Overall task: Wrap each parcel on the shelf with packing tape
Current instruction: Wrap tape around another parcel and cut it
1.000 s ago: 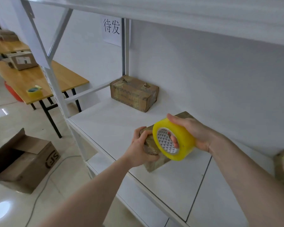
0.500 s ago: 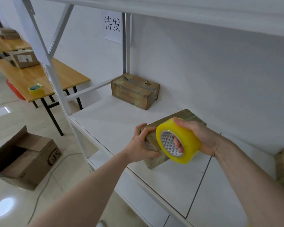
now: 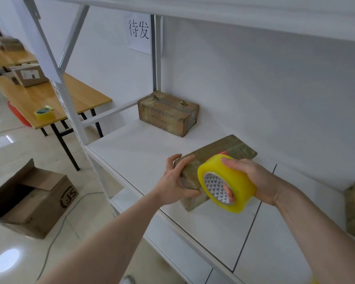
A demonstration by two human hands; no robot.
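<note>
One white shelf (image 3: 131, 152) carries three taped parcels; the middle parcel (image 3: 219, 152) lies at 5 o'clock from the rear one. The left hand (image 3: 177, 181) grips its near end, fingers curled. The right hand (image 3: 252, 177) holds one yellow tape roll (image 3: 228, 181), fingers through the core.

Glossy yellow tape roll (image 3: 226, 185), crinkled shiny film over a cardboard parcel (image 3: 217, 156) — matt white shelf (image 3: 135, 152), wood-grain table (image 3: 49, 95).
</note>
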